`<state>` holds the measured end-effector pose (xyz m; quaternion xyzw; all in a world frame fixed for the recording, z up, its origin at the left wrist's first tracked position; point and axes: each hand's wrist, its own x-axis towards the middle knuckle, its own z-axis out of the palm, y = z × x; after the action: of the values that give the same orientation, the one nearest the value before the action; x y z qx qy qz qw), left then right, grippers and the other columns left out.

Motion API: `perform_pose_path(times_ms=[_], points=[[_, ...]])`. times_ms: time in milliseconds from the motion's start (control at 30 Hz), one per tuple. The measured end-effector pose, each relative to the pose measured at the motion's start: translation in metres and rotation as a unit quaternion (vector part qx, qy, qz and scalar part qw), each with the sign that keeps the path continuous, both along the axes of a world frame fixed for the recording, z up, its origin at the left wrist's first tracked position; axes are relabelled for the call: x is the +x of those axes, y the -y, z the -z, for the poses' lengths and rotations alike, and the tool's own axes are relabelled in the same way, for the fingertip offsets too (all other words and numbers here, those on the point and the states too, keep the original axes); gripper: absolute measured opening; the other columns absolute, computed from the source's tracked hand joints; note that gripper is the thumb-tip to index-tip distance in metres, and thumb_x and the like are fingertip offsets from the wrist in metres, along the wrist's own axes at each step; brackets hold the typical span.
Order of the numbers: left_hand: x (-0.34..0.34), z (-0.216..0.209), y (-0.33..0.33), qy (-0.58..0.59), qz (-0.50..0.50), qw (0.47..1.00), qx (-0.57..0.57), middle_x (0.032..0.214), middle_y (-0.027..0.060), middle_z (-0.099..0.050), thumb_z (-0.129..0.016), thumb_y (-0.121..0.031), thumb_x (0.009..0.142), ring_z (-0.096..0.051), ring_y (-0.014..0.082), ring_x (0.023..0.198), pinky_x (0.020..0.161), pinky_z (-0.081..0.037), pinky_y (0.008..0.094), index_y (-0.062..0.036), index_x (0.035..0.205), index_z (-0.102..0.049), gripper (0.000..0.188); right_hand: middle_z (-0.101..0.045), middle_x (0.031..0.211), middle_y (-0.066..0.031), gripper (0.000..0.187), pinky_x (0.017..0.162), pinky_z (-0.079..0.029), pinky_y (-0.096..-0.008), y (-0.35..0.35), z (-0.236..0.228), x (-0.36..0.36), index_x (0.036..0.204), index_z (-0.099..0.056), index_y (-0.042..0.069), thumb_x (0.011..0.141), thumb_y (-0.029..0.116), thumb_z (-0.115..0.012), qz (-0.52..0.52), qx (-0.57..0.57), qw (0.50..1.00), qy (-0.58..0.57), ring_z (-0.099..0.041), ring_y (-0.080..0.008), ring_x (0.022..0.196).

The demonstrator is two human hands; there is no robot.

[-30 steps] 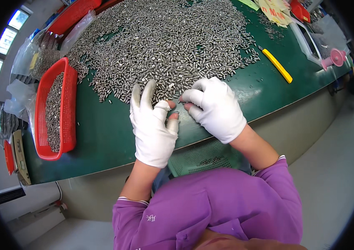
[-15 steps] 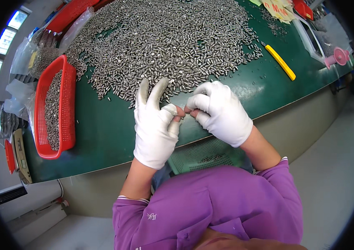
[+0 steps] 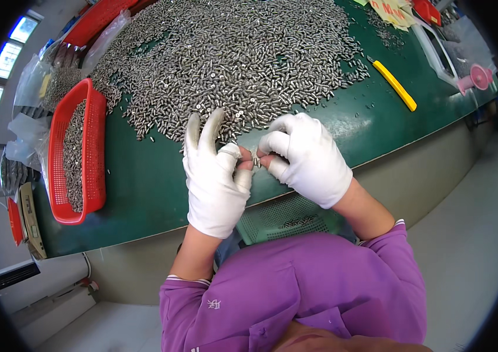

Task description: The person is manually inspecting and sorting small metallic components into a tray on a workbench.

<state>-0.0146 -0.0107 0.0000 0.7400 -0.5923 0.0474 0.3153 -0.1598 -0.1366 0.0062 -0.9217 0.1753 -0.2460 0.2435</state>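
A small silvery cylindrical metal part sits between the bare thumb and index fingertips of both my hands, just above the table's near edge. My left hand, in a white glove with cut-off fingertips, pinches at its left side, two other fingers stretched toward the pile. On its right side my right hand, gloved the same way, pinches too, its other fingers curled. Beyond them spreads a large heap of such metal parts on the green table. Fine details of the held part are too small to make out.
At the left stands a red plastic basket with metal parts, beside a scale. A green basket with several parts is below the table edge. A yellow cutter knife and a pink fan-like object lie to the right.
Both hands have shifted slightly left, and their fingertips have come closer together. A metal part now shows between them. The left hand's outstretched fingers have moved left.
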Motion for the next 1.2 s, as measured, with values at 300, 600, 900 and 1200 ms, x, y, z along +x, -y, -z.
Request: perform_pose_path(times_ms=[300,600,900,1200], points=[[-0.001,-0.002,-0.001,-0.001,-0.01,1.0,0.019,0.148,0.0222,-0.049,-0.075,-0.009,0.078,-0.037,0.0535,0.139,0.111,-0.036,0.0597,-0.0078,0.09,-0.065,0.015,-0.065,0.099,-0.0067,0.018,0.078,-0.05,-0.0434,-0.005,-0.005,-0.001,0.084,-0.069,0.012,0.073,0.018,-0.082,0.005,0.008,1.0,0.001,-0.061,-0.0307,0.091],[-0.002,-0.003,-0.004,-0.006,-0.017,0.999,0.035,0.15,0.0217,-0.046,-0.077,-0.008,0.075,-0.035,0.0525,0.141,0.112,-0.036,0.0605,-0.0083,0.09,-0.064,0.02,-0.063,0.09,-0.0073,0.014,0.076,-0.052,-0.0436,-0.013,-0.003,0.007,0.081,-0.07,0.012,0.073,0.02,-0.078,0.039,-0.032,0.999,0.015,-0.062,-0.0296,0.087],[-0.001,-0.004,-0.007,-0.036,0.0,0.999,0.038,0.153,0.0206,-0.044,-0.076,-0.007,0.076,-0.031,0.0527,0.144,0.114,-0.033,0.0604,-0.0077,0.091,-0.064,0.02,-0.064,0.09,-0.007,0.011,0.078,-0.051,-0.0433,-0.012,-0.002,0.007,0.082,-0.072,0.012,0.074,0.018,-0.077,0.023,-0.004,0.999,0.023,-0.062,-0.0298,0.089],[0.0,-0.006,-0.013,-0.042,0.014,0.998,0.053,0.154,0.0205,-0.043,-0.077,-0.007,0.075,-0.03,0.0526,0.144,0.115,-0.032,0.0603,-0.0082,0.09,-0.065,0.019,-0.064,0.092,-0.0065,0.011,0.079,-0.051,-0.0433,-0.009,-0.003,0.004,0.084,-0.073,0.012,0.075,0.016,-0.075,-0.032,0.021,0.999,0.015,-0.063,-0.0305,0.091]])
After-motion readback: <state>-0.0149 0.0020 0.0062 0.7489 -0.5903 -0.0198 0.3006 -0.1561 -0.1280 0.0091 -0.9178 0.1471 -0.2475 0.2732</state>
